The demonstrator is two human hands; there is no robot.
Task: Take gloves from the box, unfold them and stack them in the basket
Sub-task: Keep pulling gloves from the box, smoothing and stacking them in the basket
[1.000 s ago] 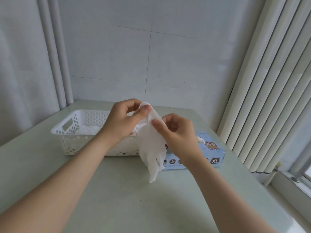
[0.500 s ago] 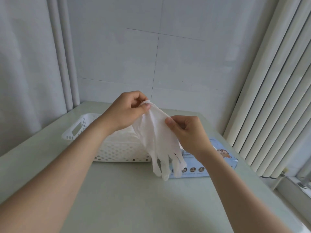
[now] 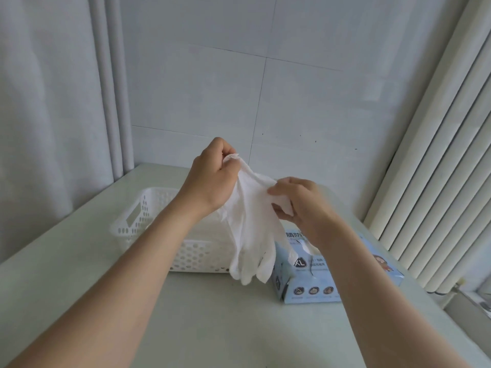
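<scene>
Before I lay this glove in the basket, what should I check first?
1. Left hand pinches thin white glove at the cuff: ok.
2. Right hand grips the opposite cuff edge: ok.
3. Glove spread flat: not ok, it hangs creased and bunched.
4. White perforated plastic basket open-topped, just behind the glove: ok.
5. Basket's contents lying flat: cannot tell, left forearm hides them.
6. Light blue cardboard box clear of the path: ok.

Pale tiled wall (image 3: 305, 88), vertical blinds (image 3: 430, 160), pale green table (image 3: 225, 328).
</scene>
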